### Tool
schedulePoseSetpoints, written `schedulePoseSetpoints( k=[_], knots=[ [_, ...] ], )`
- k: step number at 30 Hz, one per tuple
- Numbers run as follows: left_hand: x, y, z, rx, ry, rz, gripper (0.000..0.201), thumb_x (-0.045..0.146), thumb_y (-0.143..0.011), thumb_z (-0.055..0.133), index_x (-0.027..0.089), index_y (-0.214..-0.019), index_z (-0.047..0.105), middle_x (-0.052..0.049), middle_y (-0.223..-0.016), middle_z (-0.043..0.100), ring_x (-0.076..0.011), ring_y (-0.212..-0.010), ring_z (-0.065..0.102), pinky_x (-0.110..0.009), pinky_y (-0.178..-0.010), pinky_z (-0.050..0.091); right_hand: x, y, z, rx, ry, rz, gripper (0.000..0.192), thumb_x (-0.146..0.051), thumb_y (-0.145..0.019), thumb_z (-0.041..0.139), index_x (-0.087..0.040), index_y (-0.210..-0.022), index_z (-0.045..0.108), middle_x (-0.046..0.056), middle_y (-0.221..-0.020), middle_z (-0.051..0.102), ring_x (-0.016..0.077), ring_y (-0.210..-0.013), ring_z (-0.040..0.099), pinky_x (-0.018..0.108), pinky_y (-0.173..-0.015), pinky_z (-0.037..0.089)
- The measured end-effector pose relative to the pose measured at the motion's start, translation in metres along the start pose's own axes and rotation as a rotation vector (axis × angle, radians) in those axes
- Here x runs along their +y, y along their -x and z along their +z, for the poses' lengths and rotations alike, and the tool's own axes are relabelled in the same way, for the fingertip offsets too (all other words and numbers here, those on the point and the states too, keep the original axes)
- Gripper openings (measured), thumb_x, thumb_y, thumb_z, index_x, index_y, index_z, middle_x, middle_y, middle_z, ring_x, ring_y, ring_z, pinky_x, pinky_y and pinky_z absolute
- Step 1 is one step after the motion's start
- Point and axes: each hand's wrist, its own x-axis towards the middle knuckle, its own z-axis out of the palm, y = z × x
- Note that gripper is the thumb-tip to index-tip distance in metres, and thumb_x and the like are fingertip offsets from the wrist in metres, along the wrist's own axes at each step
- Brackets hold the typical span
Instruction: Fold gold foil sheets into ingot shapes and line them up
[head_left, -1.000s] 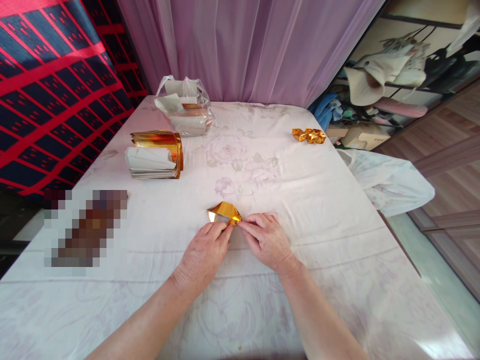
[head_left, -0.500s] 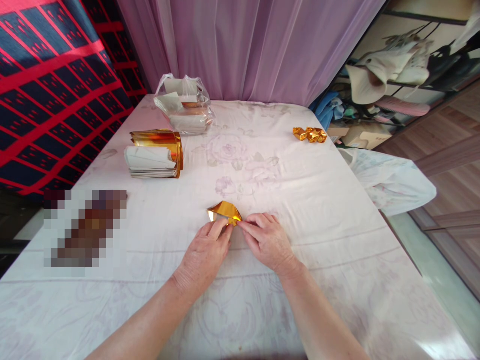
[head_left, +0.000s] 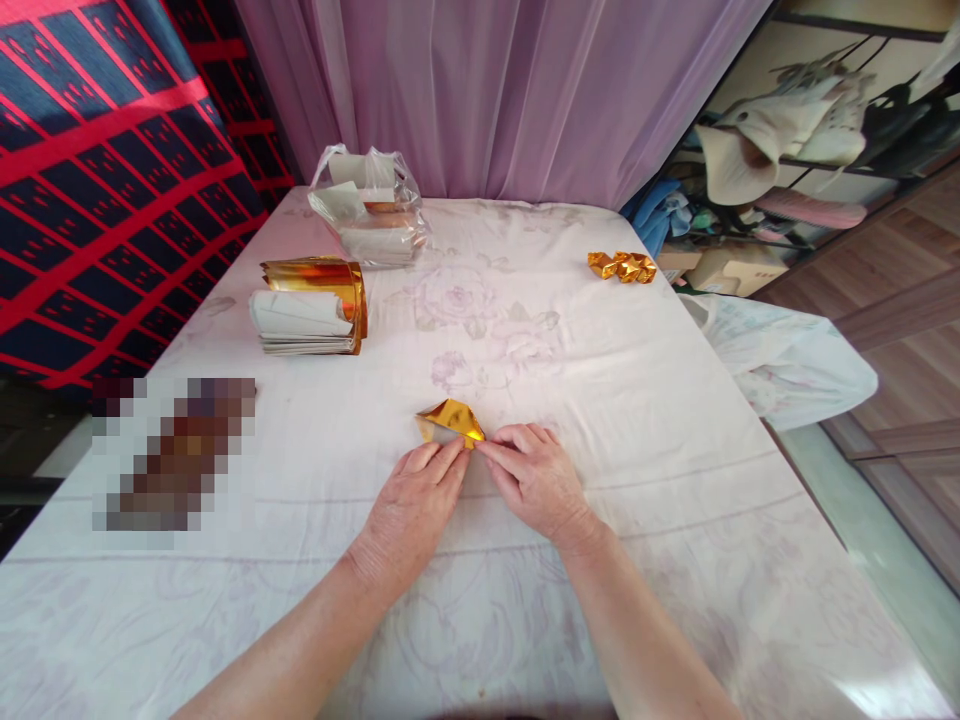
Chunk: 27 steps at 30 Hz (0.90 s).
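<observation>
A partly folded sheet of gold foil paper [head_left: 453,415] lies on the flowered cloth at the middle of the table, its pale inner side showing at the left. My left hand [head_left: 421,490] is closed on its near edge, fingers together and pressing down. From the right, my right hand [head_left: 536,478] pinches the right corner of the same sheet, index finger stretched toward it. The fingertips of both hands nearly meet there. Part of the near edge is hidden under my left fingers.
A curved stack of gold foil paper [head_left: 311,310] stands at the left, with a clear plastic bag [head_left: 369,210] of more sheets behind. Folded gold pieces [head_left: 622,266] sit at the far right edge. A blurred-out patch [head_left: 176,455] covers something at left. Shelves with hats [head_left: 750,150] stand to the right.
My left fingers have straightened and drawn together along the foil paper's near edge. My right hand stays at the right corner. The view has shifted slightly.
</observation>
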Motion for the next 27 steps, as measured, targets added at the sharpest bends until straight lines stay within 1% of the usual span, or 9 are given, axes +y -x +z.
schedulePoseSetpoints(
  k=[7,15,19,22,27],
  knots=[
    [0.0001,0.0002,-0.002,-0.011,-0.021,0.013,0.049,0.004,-0.09,0.041,0.006,-0.138,0.052,-0.013,-0.139,0.059,-0.0251,-0.124,0.055,-0.043,-0.102,0.049,0.0008,-0.0002,0.001,0.007,0.001,0.005,0.028,-0.016,-0.089,0.058,-0.027,-0.109,0.074,0.005,-0.096,0.066,0.0205,-0.085,0.055,0.036,-0.077,0.04],
    [0.0016,0.0007,-0.0008,0.009,-0.03,-0.033,0.048,0.005,-0.091,0.041,0.012,-0.137,0.054,-0.012,-0.14,0.058,-0.0233,-0.125,0.054,-0.041,-0.103,0.049,0.0015,0.0005,0.0017,0.007,-0.005,0.009,0.03,-0.015,-0.088,0.059,-0.028,-0.111,0.073,0.005,-0.096,0.065,0.0206,-0.086,0.055,0.037,-0.077,0.041],
    [0.0018,0.0015,0.0009,0.012,-0.038,-0.028,0.047,0.007,-0.091,0.044,0.012,-0.137,0.053,-0.013,-0.139,0.058,-0.024,-0.126,0.054,-0.042,-0.103,0.048,0.0014,0.0009,0.0012,0.012,-0.005,0.006,0.029,-0.016,-0.089,0.058,-0.028,-0.111,0.074,0.005,-0.096,0.066,0.0209,-0.086,0.056,0.037,-0.076,0.042],
    [0.0022,0.0015,0.0005,0.006,-0.047,-0.033,0.046,0.007,-0.091,0.046,0.012,-0.136,0.054,-0.012,-0.139,0.059,-0.0248,-0.123,0.056,-0.041,-0.102,0.048,0.0015,0.0021,0.0007,0.026,-0.03,0.01,0.026,-0.016,-0.09,0.057,-0.027,-0.107,0.075,0.005,-0.095,0.068,0.0208,-0.086,0.057,0.037,-0.077,0.043],
    [0.0029,0.0013,-0.0025,0.004,-0.052,-0.041,0.047,0.007,-0.09,0.046,0.012,-0.136,0.054,-0.011,-0.14,0.058,-0.0252,-0.122,0.055,-0.04,-0.101,0.048,0.0038,0.0059,0.001,0.088,-0.114,0.038,0.026,-0.013,-0.089,0.053,-0.023,-0.096,0.075,0.005,-0.093,0.07,0.0198,-0.085,0.06,0.035,-0.08,0.046]
  ],
)
